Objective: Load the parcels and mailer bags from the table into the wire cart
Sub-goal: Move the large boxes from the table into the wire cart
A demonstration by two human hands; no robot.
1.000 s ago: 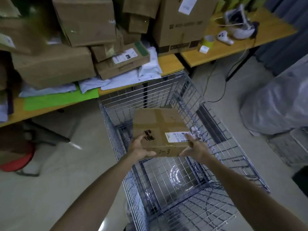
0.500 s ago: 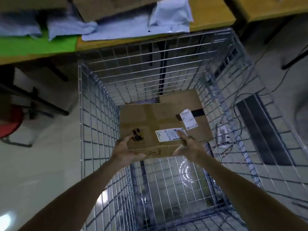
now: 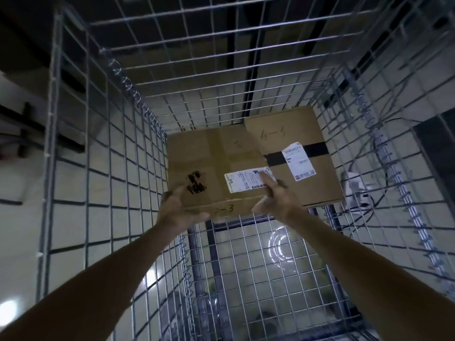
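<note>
right now both of my hands are down inside the wire cart (image 3: 98, 173), gripping a brown cardboard box (image 3: 209, 158) by its near edge. my left hand (image 3: 176, 212) clamps the near left corner, thumb on the top face just beside a black scribble (image 3: 195, 184), the rest of the hand wrapped round the edge. my right hand (image 3: 277, 200) takes the near right corner, with one of its fingers (image 3: 267, 182) stretched onto the white shipping label (image 3: 246, 180) and the others curled round the side. between the two hands, on the near face, i read "2-3" in pen. the box is roughly level, close to the left mesh wall; i cannot tell whether it is resting on the cart's bottom.

just beyond my right fingers and off to their right lies a second box (image 3: 302, 188), marked "4-3", in the far right corner of the cart. it has a black tape strip (image 3: 317, 147) and its own white sticker (image 3: 298, 164). the box i hold overlaps its left edge from here; i cannot say if they touch.
</note>
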